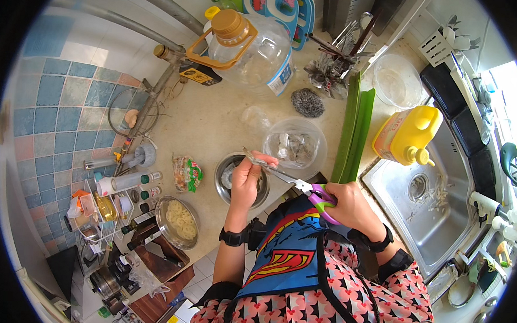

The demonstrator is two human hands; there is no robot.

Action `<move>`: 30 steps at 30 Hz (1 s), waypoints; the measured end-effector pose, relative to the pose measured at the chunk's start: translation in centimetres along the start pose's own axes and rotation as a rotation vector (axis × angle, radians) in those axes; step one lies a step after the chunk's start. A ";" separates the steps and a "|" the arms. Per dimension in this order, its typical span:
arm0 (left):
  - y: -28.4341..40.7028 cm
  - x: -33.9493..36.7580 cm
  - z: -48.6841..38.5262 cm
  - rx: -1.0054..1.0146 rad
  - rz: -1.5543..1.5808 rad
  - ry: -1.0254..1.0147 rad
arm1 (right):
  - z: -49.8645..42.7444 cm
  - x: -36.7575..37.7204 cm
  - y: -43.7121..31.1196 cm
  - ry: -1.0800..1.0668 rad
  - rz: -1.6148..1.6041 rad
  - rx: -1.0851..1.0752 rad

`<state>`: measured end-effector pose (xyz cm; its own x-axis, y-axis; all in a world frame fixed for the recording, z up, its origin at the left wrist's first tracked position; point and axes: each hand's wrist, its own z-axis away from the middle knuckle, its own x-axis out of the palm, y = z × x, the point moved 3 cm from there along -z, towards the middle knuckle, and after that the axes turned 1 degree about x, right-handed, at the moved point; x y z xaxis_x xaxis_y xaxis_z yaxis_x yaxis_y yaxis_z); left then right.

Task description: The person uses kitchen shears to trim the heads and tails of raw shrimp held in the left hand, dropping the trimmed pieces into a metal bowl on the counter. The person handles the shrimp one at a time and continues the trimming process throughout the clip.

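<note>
In my left hand (245,180) is a slim grey piece that looks like a raw shrimp (258,160), pinched between thumb and fingers. My right hand (349,204) grips kitchen scissors (303,186) with purple and green handles; their blades reach the shrimp, and I cannot tell whether they are apart. Below my left hand stands a steel bowl (217,183) with greyish contents, partly hidden by the hand. Just beyond both hands, a clear plastic bowl (321,142) holds a thin bag with grey and whitish bits.
A steel bowl of pale slices (180,221) and a food packet (187,174) stand to the left. Long green leaves (355,131) lie right of the plastic bowl. Farther right are a yellow jug (409,133) and the sink (437,230). A steel scourer (308,102) and large bottle (254,48) stand behind.
</note>
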<state>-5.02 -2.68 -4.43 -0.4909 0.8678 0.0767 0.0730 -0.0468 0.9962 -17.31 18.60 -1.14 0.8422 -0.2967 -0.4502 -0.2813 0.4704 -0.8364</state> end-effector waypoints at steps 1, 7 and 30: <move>0.1 0.1 0.0 0.000 -0.046 -0.002 | 0.0 0.0 0.0 0.013 -0.015 -0.009; 0.6 0.6 0.5 -0.074 -0.242 0.022 | 0.4 0.2 0.1 0.079 0.041 0.008; -4.2 2.0 1.3 -0.336 0.072 -0.151 | 0.6 1.0 4.1 0.144 -0.104 0.166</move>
<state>-5.14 -0.12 -8.56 -0.3591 0.9186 0.1648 -0.1985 -0.2478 0.9483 -17.40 20.72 -4.83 0.7853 -0.4602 -0.4141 -0.1072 0.5578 -0.8231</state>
